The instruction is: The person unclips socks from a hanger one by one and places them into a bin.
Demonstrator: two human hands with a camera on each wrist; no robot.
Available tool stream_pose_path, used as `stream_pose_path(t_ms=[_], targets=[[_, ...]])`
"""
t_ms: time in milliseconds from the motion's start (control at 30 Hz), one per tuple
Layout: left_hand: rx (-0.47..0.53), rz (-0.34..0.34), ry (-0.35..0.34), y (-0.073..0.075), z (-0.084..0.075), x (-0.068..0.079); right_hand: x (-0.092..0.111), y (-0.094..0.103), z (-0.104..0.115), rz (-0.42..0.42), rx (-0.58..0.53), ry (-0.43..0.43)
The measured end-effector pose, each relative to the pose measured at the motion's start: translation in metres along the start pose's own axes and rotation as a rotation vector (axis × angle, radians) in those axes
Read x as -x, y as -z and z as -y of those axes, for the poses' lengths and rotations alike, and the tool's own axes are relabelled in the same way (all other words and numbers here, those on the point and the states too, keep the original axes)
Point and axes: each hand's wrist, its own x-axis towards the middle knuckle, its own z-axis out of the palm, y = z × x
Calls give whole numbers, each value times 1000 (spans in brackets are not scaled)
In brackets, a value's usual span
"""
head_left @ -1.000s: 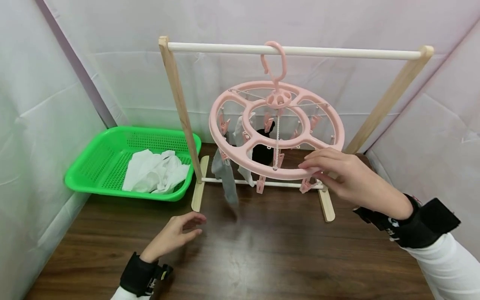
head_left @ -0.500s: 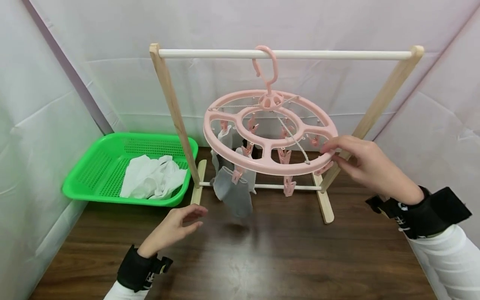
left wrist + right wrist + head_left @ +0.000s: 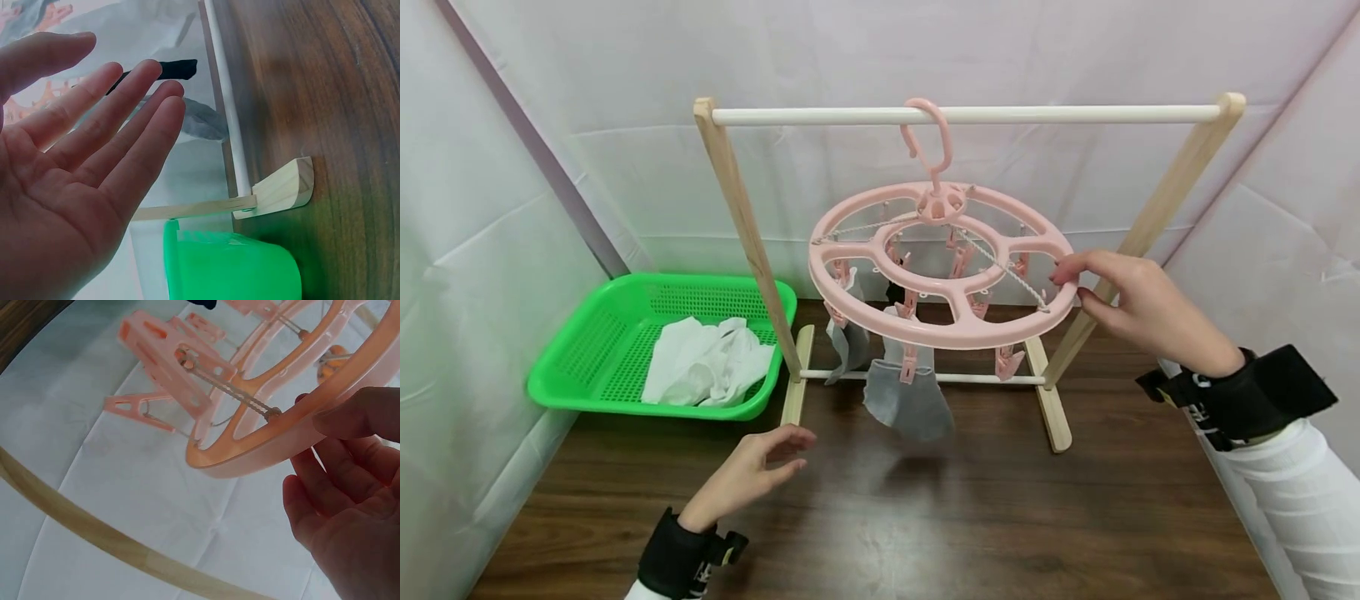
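Note:
A pink round clip hanger (image 3: 940,336) hangs by its hook from the white rod of a wooden rack. My right hand (image 3: 1138,304) pinches the ring's right side; in the right wrist view the thumb lies on the pink rim (image 3: 250,464) with fingers beneath. Pink pegs (image 3: 169,369) dangle from it on cords. A grey sock (image 3: 912,407) hangs at the front, another grey one (image 3: 848,346) to its left. Behind them a black sock (image 3: 178,69) shows in the left wrist view. My left hand (image 3: 748,471) holds nothing, fingers relaxed, above the table left of the socks.
Left of the rack stands a green basket (image 3: 625,406) with white cloth pieces (image 3: 703,362) inside. The rack's wooden feet (image 3: 1051,408) rest on the brown table (image 3: 880,517), and a lower white bar (image 3: 985,379) joins them. White curtains surround the table.
The ring has turned, carrying the front grey sock rightward and bringing it to the front. My right hand has shifted right along the rim and pinches it there. My left hand stays nearly still.

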Motion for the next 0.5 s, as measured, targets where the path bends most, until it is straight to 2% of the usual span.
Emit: stream_pose_path(t_ms=[500], targets=[[47, 31, -22, -7, 3, -2, -18, -11, -34, -34, -27, -53]])
